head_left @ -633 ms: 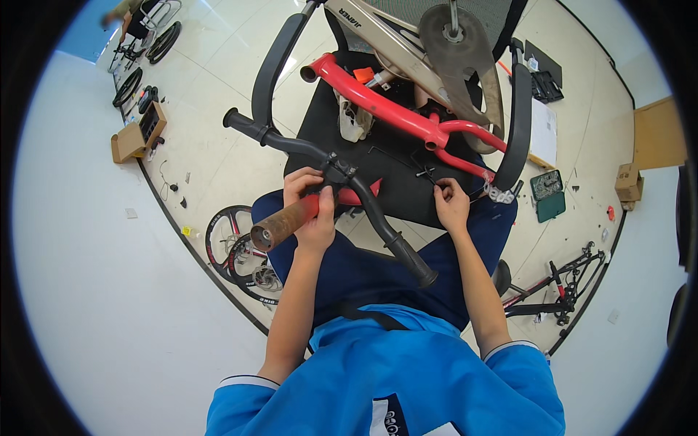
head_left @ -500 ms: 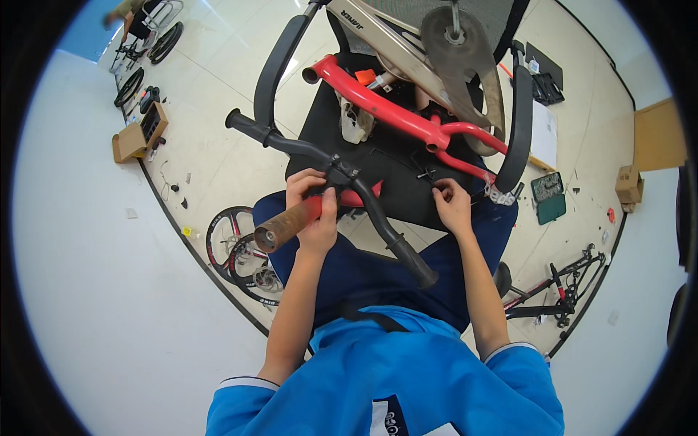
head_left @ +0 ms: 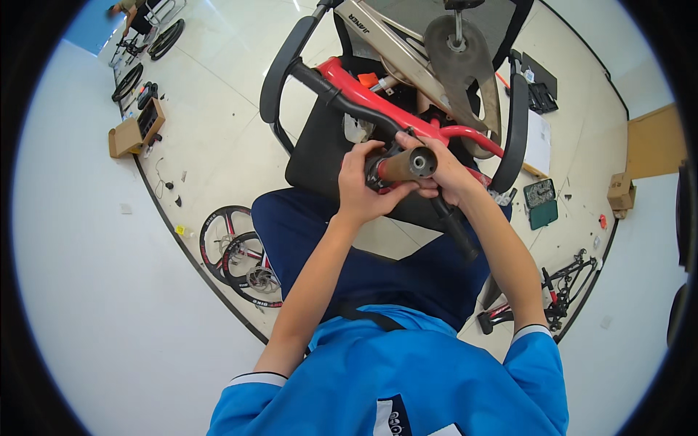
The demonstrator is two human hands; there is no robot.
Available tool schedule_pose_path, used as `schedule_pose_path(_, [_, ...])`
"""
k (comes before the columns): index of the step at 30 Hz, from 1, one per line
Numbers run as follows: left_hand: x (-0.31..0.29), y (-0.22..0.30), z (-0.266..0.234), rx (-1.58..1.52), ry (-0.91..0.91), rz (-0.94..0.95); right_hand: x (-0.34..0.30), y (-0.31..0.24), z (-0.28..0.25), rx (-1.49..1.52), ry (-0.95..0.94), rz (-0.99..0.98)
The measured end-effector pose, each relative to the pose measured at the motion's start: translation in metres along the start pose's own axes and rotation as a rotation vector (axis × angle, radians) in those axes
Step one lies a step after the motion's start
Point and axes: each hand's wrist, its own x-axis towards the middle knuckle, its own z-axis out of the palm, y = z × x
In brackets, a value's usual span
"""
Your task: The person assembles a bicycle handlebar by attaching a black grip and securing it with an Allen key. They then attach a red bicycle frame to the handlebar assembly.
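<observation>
A black handlebar [head_left: 459,238] slants across my lap and the chair seat, clamped to a short red tube with a rusty brown end [head_left: 401,167]. That hollow end points up towards me. My left hand [head_left: 358,190] is closed round the tube's left side, its thumb pressed below. From the right, my right hand [head_left: 449,174] grips the handlebar close to the clamp, with fingertips under the tube. The clamp itself is mostly hidden by both hands. Just beyond, a red bike frame [head_left: 378,105] lies on the black chair seat [head_left: 314,163], partly covered by the bar.
A beige frame part [head_left: 396,54] with a crank and chain guard rests on the chair, between black armrests [head_left: 515,134]. Spoked wheels [head_left: 227,243] lie on the floor at left. A green case [head_left: 542,207] and a dark bike frame [head_left: 560,291] are at right.
The handlebar and tube have moved right and swung so the rusty end faces up. My right hand has left the seat and taken hold of the handlebar; my left hand has moved right too.
</observation>
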Motion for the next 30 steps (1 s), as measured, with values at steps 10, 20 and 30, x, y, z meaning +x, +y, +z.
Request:
schedule_pose_path(10, [0.009,-0.013,-0.005,0.162,-0.139,0.233,0.002,0.002,-0.005,-0.069,0.022,-0.085])
schedule_pose_path(20, [-0.003,-0.013,-0.005,0.111,-0.068,0.388,-0.014,-0.001,0.001,-0.093,0.049,0.041])
schedule_pose_path(30, [-0.002,-0.015,0.001,0.152,-0.155,0.268,-0.053,-0.030,0.003,0.212,0.064,0.109])
